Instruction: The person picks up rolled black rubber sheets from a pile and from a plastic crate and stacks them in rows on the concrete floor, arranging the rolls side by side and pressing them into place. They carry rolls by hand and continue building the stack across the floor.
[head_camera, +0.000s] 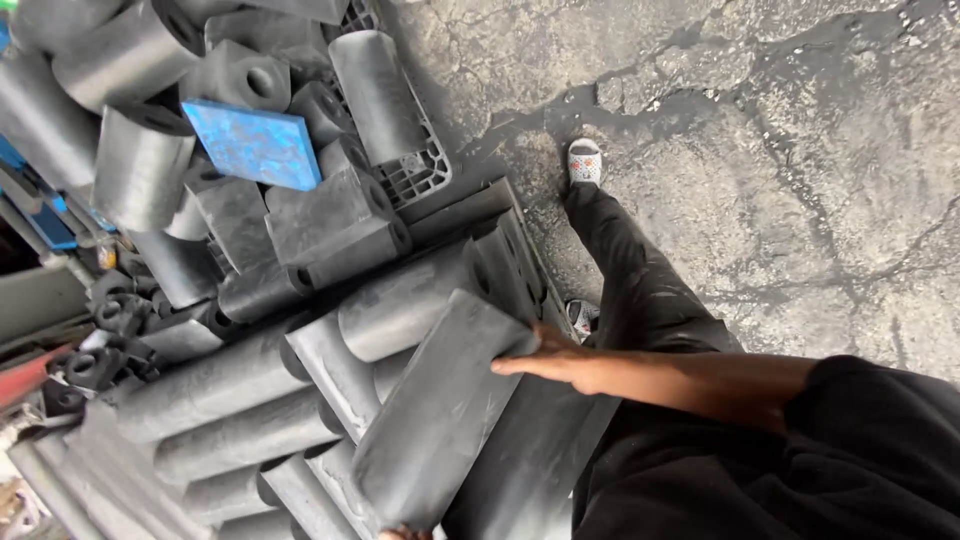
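- Right hand (545, 358) clamps top corner of black rubber slab (435, 410).
- Left hand (405, 533) barely shows at slab's bottom edge; grip unclear.
- Slab probably heavy, stiff, grippy: hold opposite ends.

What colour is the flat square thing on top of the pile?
Blue, mottled. The flat slab shows in the head view.
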